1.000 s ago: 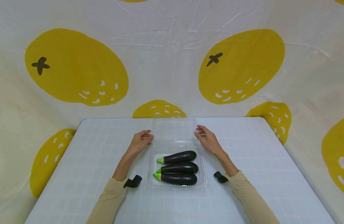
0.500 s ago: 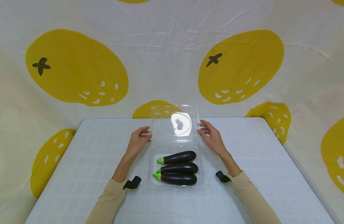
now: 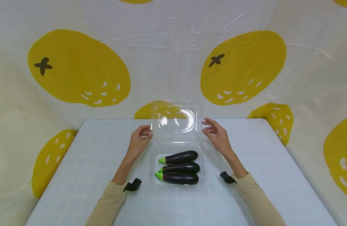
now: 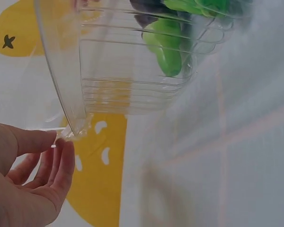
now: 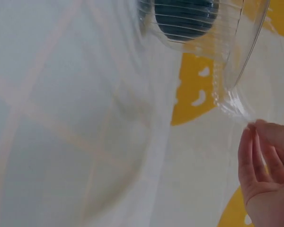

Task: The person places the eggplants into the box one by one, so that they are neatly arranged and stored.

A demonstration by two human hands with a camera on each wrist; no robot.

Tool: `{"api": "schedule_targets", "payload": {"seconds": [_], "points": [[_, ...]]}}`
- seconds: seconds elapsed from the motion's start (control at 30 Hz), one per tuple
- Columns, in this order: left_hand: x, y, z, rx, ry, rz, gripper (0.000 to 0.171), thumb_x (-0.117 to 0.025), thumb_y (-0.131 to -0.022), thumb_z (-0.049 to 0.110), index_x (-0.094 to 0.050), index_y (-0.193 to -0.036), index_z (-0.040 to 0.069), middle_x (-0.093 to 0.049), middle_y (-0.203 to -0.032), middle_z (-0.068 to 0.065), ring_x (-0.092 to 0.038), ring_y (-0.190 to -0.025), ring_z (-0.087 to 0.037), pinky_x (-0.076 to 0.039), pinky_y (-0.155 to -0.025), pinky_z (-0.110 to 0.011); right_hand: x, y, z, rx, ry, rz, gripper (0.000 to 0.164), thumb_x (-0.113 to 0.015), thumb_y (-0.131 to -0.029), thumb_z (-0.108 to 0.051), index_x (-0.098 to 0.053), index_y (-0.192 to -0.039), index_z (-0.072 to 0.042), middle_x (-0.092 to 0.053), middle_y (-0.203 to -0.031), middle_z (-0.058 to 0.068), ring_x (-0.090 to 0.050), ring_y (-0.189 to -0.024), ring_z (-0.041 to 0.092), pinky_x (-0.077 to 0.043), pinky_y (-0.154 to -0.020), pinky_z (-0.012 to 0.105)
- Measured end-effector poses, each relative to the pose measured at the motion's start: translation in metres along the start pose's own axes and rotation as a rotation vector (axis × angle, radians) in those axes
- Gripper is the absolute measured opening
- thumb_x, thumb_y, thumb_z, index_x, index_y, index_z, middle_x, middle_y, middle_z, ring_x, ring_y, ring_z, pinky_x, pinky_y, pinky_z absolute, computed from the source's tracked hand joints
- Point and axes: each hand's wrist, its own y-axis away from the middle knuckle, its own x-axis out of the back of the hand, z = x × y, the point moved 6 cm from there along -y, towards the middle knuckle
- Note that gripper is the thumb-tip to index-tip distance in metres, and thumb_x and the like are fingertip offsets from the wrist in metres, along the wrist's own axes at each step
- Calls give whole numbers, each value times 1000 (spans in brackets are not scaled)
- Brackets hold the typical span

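Note:
A clear plastic clamshell container (image 3: 206, 166) lies in the middle of the table, with three eggplants (image 3: 181, 167) side by side in its base. Its hinged lid (image 3: 176, 127) stands raised at the back, tilted away from me. My left hand (image 3: 137, 142) pinches the lid's left edge between thumb and fingers, as the left wrist view shows close up. On the opposite side, my right hand (image 3: 219, 138) has thumb and fingertips together at the lid's right edge. Green eggplant stems (image 4: 168, 52) show through the ribbed wall in the left wrist view.
A pale checked cloth covers the table (image 3: 173, 207). Behind it hangs a white curtain (image 3: 165, 62) with large yellow fruit prints. Black wrist cameras (image 3: 132, 185) sit at both beige sleeves, close beside the container.
The lid has swung upward from lying nearly flat at the back, and light now glints on it. Both hands have risen with it; the right hand has also shifted rightward. The eggplants stay in the base.

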Motion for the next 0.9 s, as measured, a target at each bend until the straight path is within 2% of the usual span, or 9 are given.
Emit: {"api": "schedule_targets", "payload": {"seconds": [0.37,0.6,0.7,0.83,0.9], "points": [[1,7,3,-54,34,-5,30,-69,-93,-8,-62,-122,-8,-65,-115,-28,-64,-102,-36,-53,-83,-13,5,8,-12,103,18,25,38,-73,-87,14,-60,-123,14,-68,-108,30,-68,-92,46,-58,-87,27],[2,14,6,-55,-25,2,26,-71,-95,-2,-63,-119,-4,-66,-112,-21,-65,-103,-30,-52,-85,-14,7,15,-20,164,68,22,29,-75,-85,14,-62,-111,14,-68,-98,27,-68,-87,41,-59,-82,33],[3,17,7,-66,-42,5,25,-71,-95,-1,-63,-118,-4,-66,-114,-21,-66,-106,-32,-56,-92,-26,8,17,-20,193,88,23,25,-75,-85,15,-63,-107,13,-68,-95,24,-68,-85,38,-58,-81,32],[5,22,9,-104,-93,8,21,-72,-96,4,-65,-115,-3,-68,-114,-19,-67,-107,-32,-56,-97,-38,7,21,-21,237,128,19,23,-75,-83,17,-65,-103,10,-68,-92,20,-67,-84,32,-57,-82,23],[6,24,11,-125,-127,9,19,-71,-97,6,-66,-114,-1,-69,-112,-16,-68,-106,-30,-56,-96,-36,8,23,-24,250,146,11,23,-75,-83,17,-65,-101,8,-68,-91,19,-67,-83,29,-56,-83,20]]}}
